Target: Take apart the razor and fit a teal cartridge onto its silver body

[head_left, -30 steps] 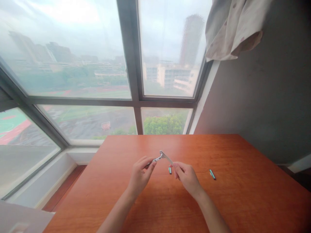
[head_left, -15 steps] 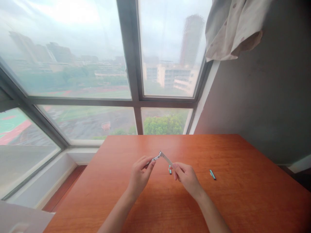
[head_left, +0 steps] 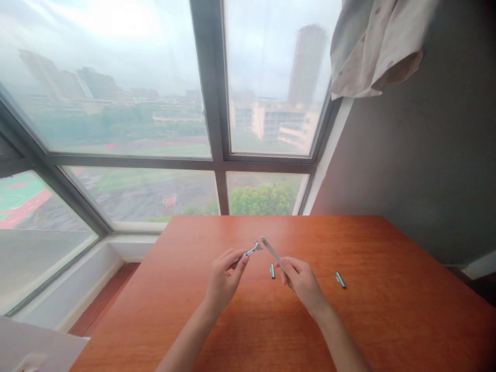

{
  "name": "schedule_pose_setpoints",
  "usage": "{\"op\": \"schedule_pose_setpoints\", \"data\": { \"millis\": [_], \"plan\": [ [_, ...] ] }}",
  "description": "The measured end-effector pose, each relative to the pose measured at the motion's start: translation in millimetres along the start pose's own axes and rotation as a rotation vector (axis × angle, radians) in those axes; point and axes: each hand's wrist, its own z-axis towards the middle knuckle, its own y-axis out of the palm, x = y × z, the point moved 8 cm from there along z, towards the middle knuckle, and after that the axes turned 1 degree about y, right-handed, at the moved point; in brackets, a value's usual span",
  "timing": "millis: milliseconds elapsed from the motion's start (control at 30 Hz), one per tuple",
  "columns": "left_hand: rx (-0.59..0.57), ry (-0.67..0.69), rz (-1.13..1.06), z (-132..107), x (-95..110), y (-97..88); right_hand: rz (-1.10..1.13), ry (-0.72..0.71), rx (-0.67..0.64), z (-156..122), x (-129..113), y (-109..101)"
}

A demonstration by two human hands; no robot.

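Note:
My left hand point(head_left: 225, 276) is closed on a silver razor handle point(head_left: 248, 252), its head end pointing up and right. My right hand point(head_left: 300, 279) pinches a thin flat razor cartridge point(head_left: 270, 250) by its lower end, held slanted, its top end a small gap away from the handle's tip. Both hands hover over the orange-brown wooden table point(head_left: 248, 330). A small teal cartridge point(head_left: 272, 270) lies on the table just left of my right hand. A second teal cartridge point(head_left: 340, 279) lies further right.
A large window with grey frames point(head_left: 217, 165) stands beyond the table's far edge. A grey wall point(head_left: 418, 155) is on the right, with pale cloth point(head_left: 372, 46) hanging at the top. A white ledge point(head_left: 89, 279) runs along the left.
The cartridge in my right hand has come apart from the tip of the razor handle; a small gap now shows between them. The hands have barely moved.

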Motion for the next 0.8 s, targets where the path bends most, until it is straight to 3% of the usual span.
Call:
{"op": "schedule_pose_setpoints", "data": {
  "millis": [133,433,600,800],
  "plan": [
    [0.001,0.014,-0.006,0.0,1.7,-0.6,-0.087,-0.059,-0.003,-0.5,-2.9,3.0],
    [0.015,0.012,-0.002,0.9,1.7,-2.2,-0.007,0.001,-0.016,0.2,2.3,2.6],
    [0.036,-0.017,-0.007,2.3,-0.5,-4.2,-0.092,-0.06,0.006,-0.2,-1.7,1.8],
    [0.029,-0.011,-0.005,2.6,1.8,-3.0,0.041,0.01,-0.026,-0.5,2.8,3.6]
  ]
}}
